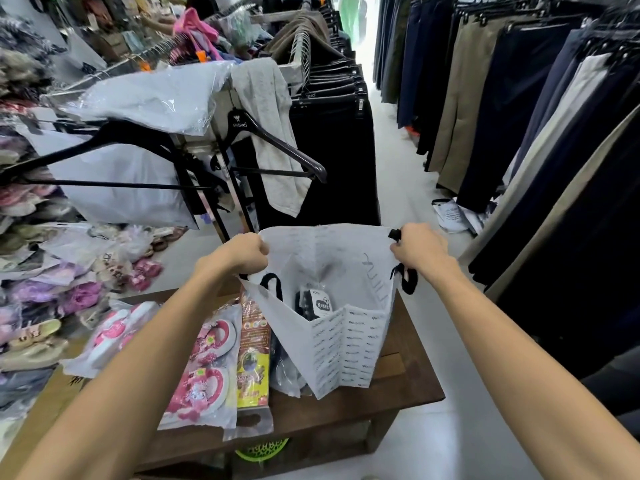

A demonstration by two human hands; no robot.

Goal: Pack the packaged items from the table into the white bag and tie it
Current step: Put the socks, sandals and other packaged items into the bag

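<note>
The white bag (343,348) with small black print and black cord handles stands open on the brown wooden table (398,386). My left hand (242,254) grips its left rim and my right hand (417,247) grips its right rim, holding the mouth wide. Inside lies a dark packaged item with a white label (317,301). On the table left of the bag lie a clear pack with pink round pieces (207,365), a brown and yellow packet (252,358), a pink and white pack (110,336) and a dark item in clear plastic (287,372), partly hidden behind the bag.
A rack of dark trousers (332,140) with black hangers stands behind the table. More trousers (519,116) hang along the right. Heaps of packaged shoes (41,278) fill the left. A white-floored aisle (405,188) runs ahead. A green basket (261,453) sits under the table.
</note>
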